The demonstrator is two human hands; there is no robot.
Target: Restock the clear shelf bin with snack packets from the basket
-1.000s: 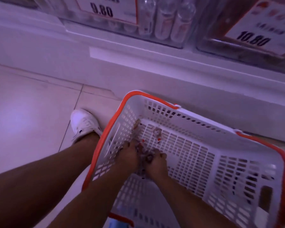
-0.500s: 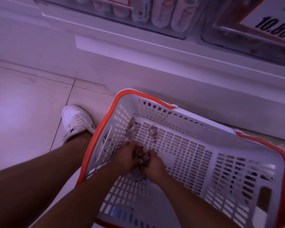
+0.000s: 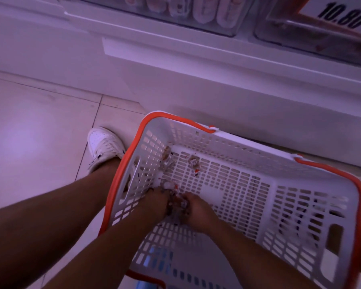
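Observation:
A white slotted basket with an orange rim (image 3: 248, 142) stands on the floor below the shelf. Both my hands are down inside it, side by side near its left wall. My left hand (image 3: 157, 203) and my right hand (image 3: 197, 211) curl around a small heap of snack packets (image 3: 177, 202) pressed between them. A loose packet (image 3: 194, 163) lies on the basket floor farther in, and another (image 3: 166, 153) leans in the far left corner. A clear shelf bin (image 3: 313, 40) with a 10.80 price card sits at the top right.
A second clear bin (image 3: 196, 13) with pale cylindrical packs sits at the top middle. The white shelf base (image 3: 196, 84) runs behind the basket. My white shoe (image 3: 103, 147) stands on the tiled floor left of the basket.
My hands have drawn a little closer together and nearer to me, bunching the packets between them. The view has tilted down, so the shelf bins sit higher in frame.

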